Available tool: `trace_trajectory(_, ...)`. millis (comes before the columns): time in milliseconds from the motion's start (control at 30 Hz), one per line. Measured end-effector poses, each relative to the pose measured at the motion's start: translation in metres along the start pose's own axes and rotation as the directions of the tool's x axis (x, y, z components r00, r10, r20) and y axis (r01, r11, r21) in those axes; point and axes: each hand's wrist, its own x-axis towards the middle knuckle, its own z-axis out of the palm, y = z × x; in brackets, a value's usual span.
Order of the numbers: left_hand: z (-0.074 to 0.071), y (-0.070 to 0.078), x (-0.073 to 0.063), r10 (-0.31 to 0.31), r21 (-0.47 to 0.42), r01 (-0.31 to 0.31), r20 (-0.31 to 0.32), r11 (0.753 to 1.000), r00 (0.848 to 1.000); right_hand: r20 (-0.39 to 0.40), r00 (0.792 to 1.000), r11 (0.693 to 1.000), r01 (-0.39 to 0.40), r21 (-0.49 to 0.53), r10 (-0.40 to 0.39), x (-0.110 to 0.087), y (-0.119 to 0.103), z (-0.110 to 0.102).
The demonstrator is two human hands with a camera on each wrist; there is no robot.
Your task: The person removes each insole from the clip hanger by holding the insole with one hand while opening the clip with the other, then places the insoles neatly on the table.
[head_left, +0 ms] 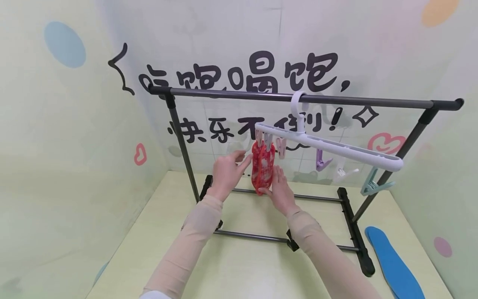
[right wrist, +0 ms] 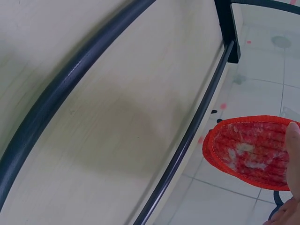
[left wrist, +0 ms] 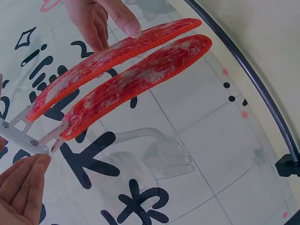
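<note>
Two red-and-white fuzzy insoles (left wrist: pixel 136 77) hang close together from pale clips (head_left: pixel 268 141) at the left end of a lavender clip hanger (head_left: pixel 336 148). My left hand (head_left: pixel 227 172) is beside their upper left side, its fingertips by the hanger's end in the left wrist view. Whether it touches the hanger is unclear. On the right of the insoles, my right hand (head_left: pixel 281 193) has its thumb at the lower part and its fingers stretched upward. The right wrist view shows that thumb (right wrist: pixel 293 145) over one insole, with the other fingers beyond its edge.
The hanger hooks over the top bar (head_left: pixel 231 95) of a black rack standing on a pale table (head_left: pixel 149 257). Pink, purple, white and teal clips (head_left: pixel 375 182) hang farther along it. Blue insoles (head_left: pixel 396 263) lie at the right. A lettered wall stands behind.
</note>
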Motion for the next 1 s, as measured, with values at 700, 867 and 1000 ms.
trace_trajectory(700, 0.005, 0.008, 0.006, 0.032, -0.001, -0.032, 0.0, 0.999, 0.999, -0.006, 0.998, 0.997, 0.06, 0.055, -0.059, -0.014, -0.008, 0.015)
trace_trajectory(867, 0.006, 0.012, 0.005, 0.032, 0.008, -0.032, -0.006, 0.999, 0.999, -0.013, 0.997, 0.996, 0.072, 0.052, -0.072, -0.018, -0.006, 0.021)
trace_trajectory(1000, 0.008, 0.018, 0.006, 0.01, 0.018, -0.01, 0.003, 1.0, 1.0, -0.044, 0.996, 0.996, 0.084, 0.037, -0.082, -0.021, -0.005, 0.024)
